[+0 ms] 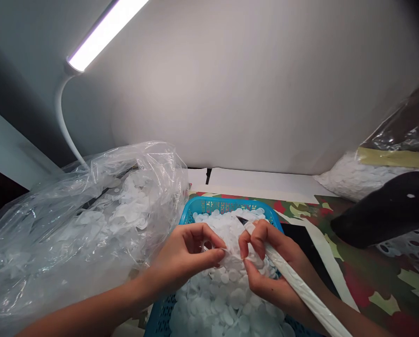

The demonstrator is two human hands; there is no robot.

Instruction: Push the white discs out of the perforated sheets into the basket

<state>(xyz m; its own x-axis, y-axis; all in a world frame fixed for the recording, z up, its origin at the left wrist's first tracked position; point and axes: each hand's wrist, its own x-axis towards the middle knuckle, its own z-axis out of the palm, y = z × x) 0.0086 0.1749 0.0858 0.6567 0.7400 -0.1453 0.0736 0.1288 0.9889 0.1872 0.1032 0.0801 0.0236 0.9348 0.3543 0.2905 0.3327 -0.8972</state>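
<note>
Over a blue plastic basket (190, 207) heaped with small white discs (227, 304), both hands work close together. My left hand (191, 250) is closed, thumb and forefinger pinching a thin whitish piece (232, 253) that is hard to tell from the discs behind it. In my right hand (272, 260) lies a craft knife (293, 278), its long handle wrapped in white and its dark pointed blade aimed up and left. The right thumb and a fingertip also come together near the whitish piece's other side; whether they grip it I cannot tell.
At left, a large clear plastic bag (153, 164) holds white flat pieces. A lit lamp (106, 35) hangs above it. At right are a black object (381, 208), a sheet with round holes (409, 248) and a filled bag (350, 175), on a camouflage-patterned cover (367, 276).
</note>
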